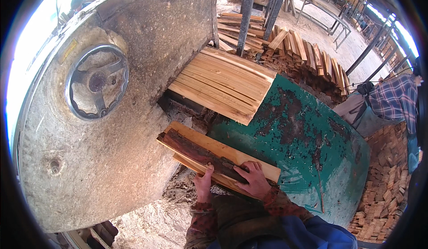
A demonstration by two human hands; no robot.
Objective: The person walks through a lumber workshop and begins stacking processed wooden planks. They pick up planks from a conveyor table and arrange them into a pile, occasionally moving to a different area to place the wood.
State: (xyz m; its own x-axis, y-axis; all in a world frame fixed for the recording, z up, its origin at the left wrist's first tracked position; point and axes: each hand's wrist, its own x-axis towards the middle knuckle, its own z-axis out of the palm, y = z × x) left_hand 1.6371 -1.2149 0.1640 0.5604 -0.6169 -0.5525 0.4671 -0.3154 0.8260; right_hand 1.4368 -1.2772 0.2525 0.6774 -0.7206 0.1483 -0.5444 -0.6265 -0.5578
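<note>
A small stack of sawn boards [249,157] lies tilted across the near edge of the green metal table, in front of my body. Uppermost is a wooden slab with dark bark [189,150] along it. My left hand [204,184] grips the slab's near edge, its thumb up on the bark. Farther right, my right hand [256,180] is closed over the slab's right part, fingers across the bark. Another pale board edge [192,166] shows beneath the slab. My palms hide part of the lower boards.
The large machine housing [133,128] with a metal handwheel [96,82] rises at left. Several planks [223,84] lie side by side on the green table [285,115]. Stacked wood [307,53] stands beyond; another pile [383,177] is at right, beside a co-worker [388,99].
</note>
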